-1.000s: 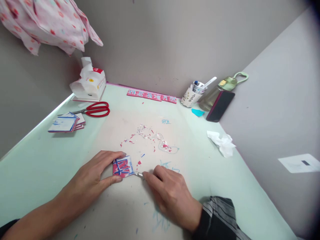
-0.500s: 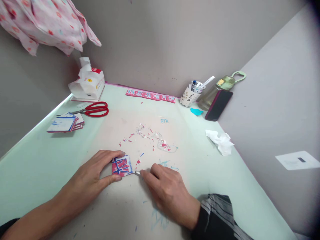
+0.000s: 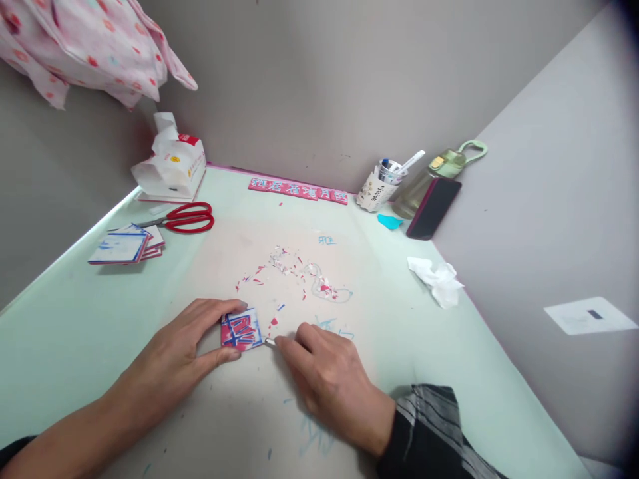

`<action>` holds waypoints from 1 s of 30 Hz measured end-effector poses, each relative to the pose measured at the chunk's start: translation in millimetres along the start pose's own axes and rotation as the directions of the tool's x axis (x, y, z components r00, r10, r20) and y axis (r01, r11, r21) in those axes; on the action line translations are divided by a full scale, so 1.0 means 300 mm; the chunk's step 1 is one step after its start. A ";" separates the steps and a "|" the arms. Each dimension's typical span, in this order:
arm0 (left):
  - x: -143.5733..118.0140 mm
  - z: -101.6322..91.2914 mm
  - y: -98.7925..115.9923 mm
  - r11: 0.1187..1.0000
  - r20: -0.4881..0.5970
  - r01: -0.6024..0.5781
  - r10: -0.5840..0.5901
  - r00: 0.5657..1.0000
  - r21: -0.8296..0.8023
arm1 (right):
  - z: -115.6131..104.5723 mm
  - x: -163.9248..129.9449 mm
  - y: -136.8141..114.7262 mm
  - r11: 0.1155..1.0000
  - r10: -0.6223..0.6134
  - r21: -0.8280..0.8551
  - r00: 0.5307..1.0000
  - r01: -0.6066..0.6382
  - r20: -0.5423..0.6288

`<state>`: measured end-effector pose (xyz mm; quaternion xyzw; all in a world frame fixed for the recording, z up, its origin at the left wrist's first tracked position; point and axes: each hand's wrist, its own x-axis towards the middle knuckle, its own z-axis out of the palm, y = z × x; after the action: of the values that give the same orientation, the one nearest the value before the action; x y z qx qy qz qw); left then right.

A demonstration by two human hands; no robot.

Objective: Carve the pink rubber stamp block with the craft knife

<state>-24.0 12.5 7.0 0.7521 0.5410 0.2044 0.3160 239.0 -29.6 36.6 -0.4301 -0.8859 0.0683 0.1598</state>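
A small square block [image 3: 241, 330] with red and blue marks lies flat on the pale green table [image 3: 74, 332]. My left hand [image 3: 187, 349] pinches it between thumb and forefinger, pressing it down. My right hand [image 3: 329, 382] grips a thin metal-tipped tool [image 3: 270, 343] low against the table, its tip touching the block's lower right corner. Several red, white and blue shavings [image 3: 294, 276] are scattered just beyond the block.
Red scissors [image 3: 187, 217], a stack of similar squares [image 3: 124, 244] and a tissue box [image 3: 172, 169] sit at the far left. A pink strip of carved pieces [image 3: 298, 189] lines the back wall. Pen cup [image 3: 382, 186], bottle [image 3: 439, 174], phone [image 3: 433, 208], crumpled tissue [image 3: 436, 279] on the right.
Both hands and the block stay almost where they were; the tool tip has edged slightly left along the block's corner. The camera has shifted a little.
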 end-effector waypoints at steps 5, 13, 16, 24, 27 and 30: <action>-0.001 0.002 0.004 1.000 0.009 -0.007 0.007 1.000 0.019 | 0.002 -0.013 0.011 1.000 0.012 0.010 1.000 -0.012 0.008; 0.004 -0.004 0.016 1.000 -0.007 -0.014 0.015 1.000 0.015 | 0.003 0.009 0.002 1.000 0.008 -0.012 1.000 -0.007 0.014; 0.006 -0.005 0.019 1.000 -0.011 -0.017 0.017 1.000 0.018 | 0.002 0.000 0.005 1.000 0.016 0.000 1.000 -0.016 0.016; 0.002 -0.004 0.021 1.000 0.011 0.024 -0.024 1.000 -0.003 | 0.005 -0.009 0.000 0.999 0.041 0.031 0.999 -0.041 -0.009; 0.002 -0.003 0.023 1.000 0.000 0.027 -0.027 1.000 0.009 | 0.012 0.000 -0.005 0.998 0.054 0.031 0.998 -0.054 -0.018; 0.002 -0.002 0.024 1.000 -0.017 0.016 -0.015 1.000 0.011 | 0.014 0.002 -0.008 0.998 0.056 0.019 0.998 -0.056 -0.017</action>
<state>-19.2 11.6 12.5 0.7479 0.5506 0.2051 0.3090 235.5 -30.7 33.5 -0.4539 -0.8714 0.0774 0.1694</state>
